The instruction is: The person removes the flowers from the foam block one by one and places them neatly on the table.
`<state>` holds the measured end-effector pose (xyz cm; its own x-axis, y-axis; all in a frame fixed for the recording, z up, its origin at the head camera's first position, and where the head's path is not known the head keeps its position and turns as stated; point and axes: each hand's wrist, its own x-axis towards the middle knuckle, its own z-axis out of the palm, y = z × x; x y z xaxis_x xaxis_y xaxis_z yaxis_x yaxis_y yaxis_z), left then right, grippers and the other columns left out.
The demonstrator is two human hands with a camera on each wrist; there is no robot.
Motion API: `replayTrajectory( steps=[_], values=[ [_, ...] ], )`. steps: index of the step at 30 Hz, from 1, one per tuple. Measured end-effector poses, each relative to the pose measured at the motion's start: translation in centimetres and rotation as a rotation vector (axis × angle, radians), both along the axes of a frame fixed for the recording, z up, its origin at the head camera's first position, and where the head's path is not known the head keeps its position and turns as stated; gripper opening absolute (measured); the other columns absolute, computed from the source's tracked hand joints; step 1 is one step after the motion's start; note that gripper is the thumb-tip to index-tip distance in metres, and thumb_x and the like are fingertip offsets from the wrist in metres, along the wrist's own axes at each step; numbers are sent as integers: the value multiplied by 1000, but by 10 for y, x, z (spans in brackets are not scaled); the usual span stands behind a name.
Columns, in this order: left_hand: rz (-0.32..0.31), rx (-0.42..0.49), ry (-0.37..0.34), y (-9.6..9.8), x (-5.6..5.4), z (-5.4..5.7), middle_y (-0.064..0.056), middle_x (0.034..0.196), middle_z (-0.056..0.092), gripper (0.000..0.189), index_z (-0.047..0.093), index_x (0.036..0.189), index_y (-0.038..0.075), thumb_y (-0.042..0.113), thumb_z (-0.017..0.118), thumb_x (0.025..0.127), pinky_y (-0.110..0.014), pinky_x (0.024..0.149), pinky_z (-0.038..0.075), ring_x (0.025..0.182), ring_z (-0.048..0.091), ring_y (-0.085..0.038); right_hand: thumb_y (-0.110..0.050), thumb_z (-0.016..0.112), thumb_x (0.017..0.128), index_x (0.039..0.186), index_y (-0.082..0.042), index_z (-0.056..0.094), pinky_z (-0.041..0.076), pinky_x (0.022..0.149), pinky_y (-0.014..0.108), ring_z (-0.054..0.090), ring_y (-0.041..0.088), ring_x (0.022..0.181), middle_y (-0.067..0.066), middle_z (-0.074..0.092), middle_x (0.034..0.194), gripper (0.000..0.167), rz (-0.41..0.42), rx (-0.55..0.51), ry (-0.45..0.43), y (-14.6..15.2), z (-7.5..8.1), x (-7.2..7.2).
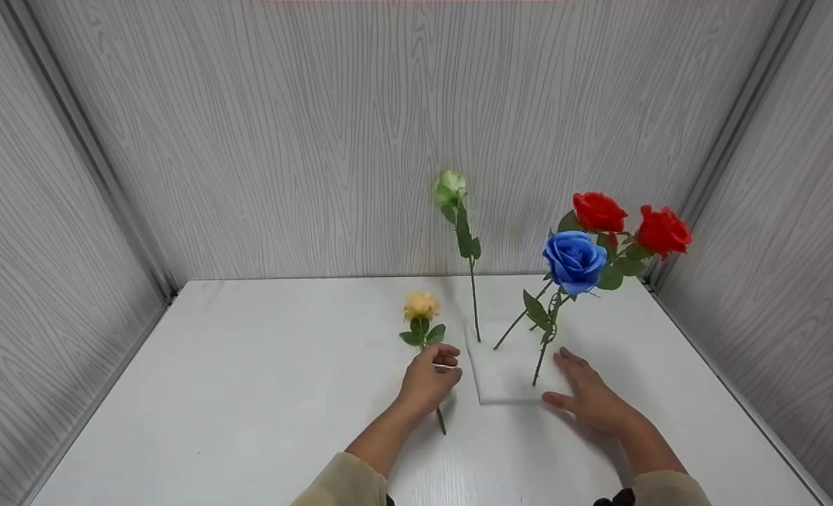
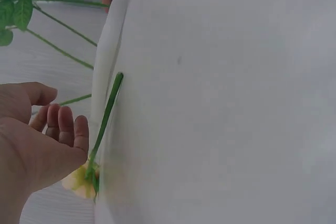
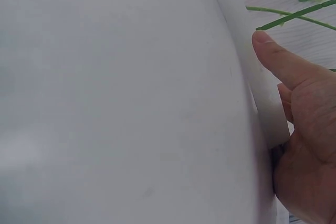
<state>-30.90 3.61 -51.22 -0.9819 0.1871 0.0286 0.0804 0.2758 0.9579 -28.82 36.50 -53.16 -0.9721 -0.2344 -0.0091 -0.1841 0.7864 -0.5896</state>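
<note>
A yellow rose lies on the white table, its stem passing under my left hand. In the left wrist view the fingers of that hand curl loosely, with space between them and the thumb, and the rose's stem runs outside them. To the right is a flat white block with flower stems standing in it. My right hand rests at the block's near right corner, thumb and fingers spread. The right wrist view shows its thumb against the block's edge.
A blue rose, a pale green rose and red roses rise from the block, the blue and red ones leaning right. Grey wood-grain panels close off the back and both sides of the table.
</note>
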Motion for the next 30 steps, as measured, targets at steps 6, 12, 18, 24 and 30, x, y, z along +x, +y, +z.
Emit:
replayTrajectory(
  steps=[6,12,18,24,30],
  values=[
    [-38,73,12,32,8,2,-15,125,72,28,70,126,11,11,75,98,-32,91,63,106,72,-15,-47,74,102,170,1,25,15,134,73,11,55,166,27,15,180,96,-9,-15,-10,1,-2,-2],
    [-49,98,-26,62,16,-4,-13,129,73,27,71,124,12,14,78,98,-30,91,61,106,70,-11,-50,74,101,172,-4,24,13,134,72,8,53,167,24,12,181,98,-43,-42,-66,3,-2,-2],
    [-51,102,-24,88,18,-2,-12,129,74,27,73,123,11,15,80,97,-31,95,62,112,71,-13,-51,74,101,172,-5,24,13,134,73,8,53,167,23,13,182,98,-54,-22,-65,4,-2,-1],
    [-38,148,-26,104,15,-4,-10,126,76,28,73,121,11,14,81,95,-30,95,62,113,72,-13,-48,75,101,170,-2,27,15,134,72,11,53,166,25,16,181,96,-37,-20,-39,3,-1,0],
    [-52,179,-61,109,14,-8,-6,125,75,32,73,126,12,15,81,96,-33,103,60,115,70,-12,-48,74,102,170,-2,26,16,134,72,12,53,166,25,16,180,96,-33,-12,-24,2,-2,0]
  ],
)
